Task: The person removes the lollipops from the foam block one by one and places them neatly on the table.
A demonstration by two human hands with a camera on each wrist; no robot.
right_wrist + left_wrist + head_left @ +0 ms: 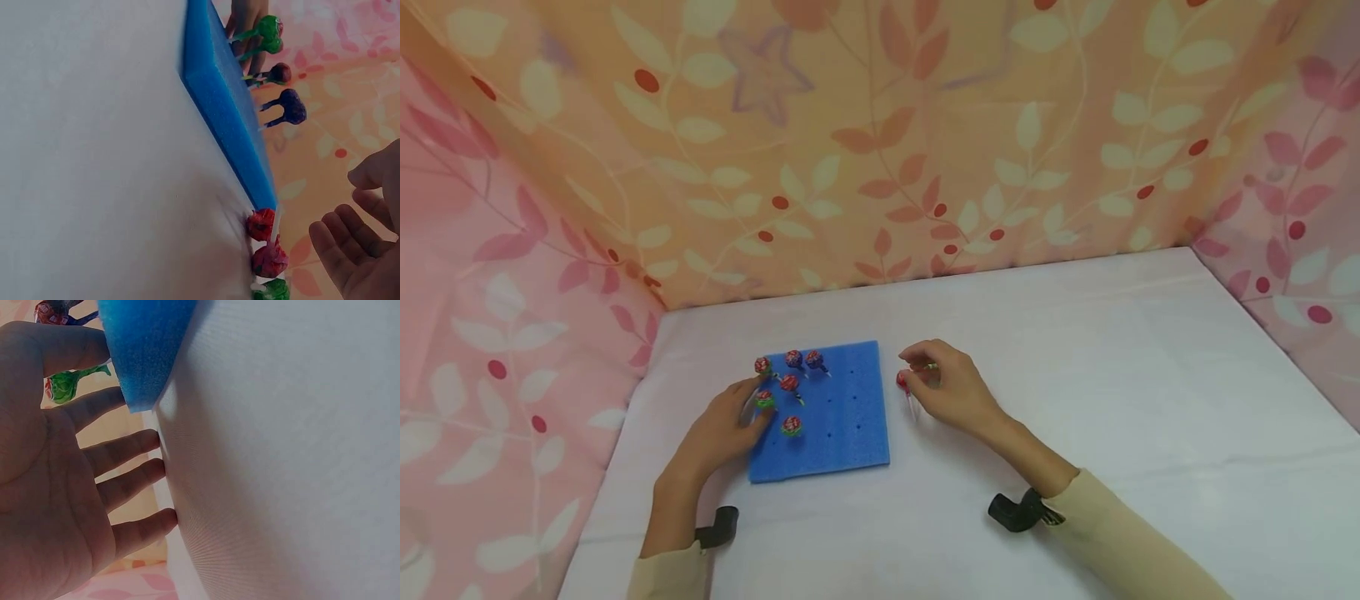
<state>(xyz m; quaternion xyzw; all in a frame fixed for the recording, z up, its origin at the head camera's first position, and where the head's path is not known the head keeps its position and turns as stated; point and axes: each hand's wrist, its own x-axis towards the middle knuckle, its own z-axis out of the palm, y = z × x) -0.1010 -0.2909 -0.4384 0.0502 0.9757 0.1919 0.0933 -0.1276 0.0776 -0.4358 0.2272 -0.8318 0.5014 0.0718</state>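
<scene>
A blue foam board (857, 450) with rows of small holes lies on the table, several wrapped lollipops (791, 426) standing in it on their sticks. My left hand (722, 429) rests at the board's left side. In the left wrist view its thumb and index finger (103, 406) touch the board near a corner, while the other fingers extend past it to the table. Right of the board, my right hand (955, 387) hovers over loose lollipops. Its fingers are relaxed and apart from a red lollipop (261, 224), a pinkish one (270, 259) and a green one (272, 290).
The white cloth-covered table (1075, 358) surrounds the board. Floral curtains, orange at the back (865, 167) and pink at the sides (497, 333), enclose it. A black wrist mount (1018, 510) sits at the right cuff, another (721, 527) at the left.
</scene>
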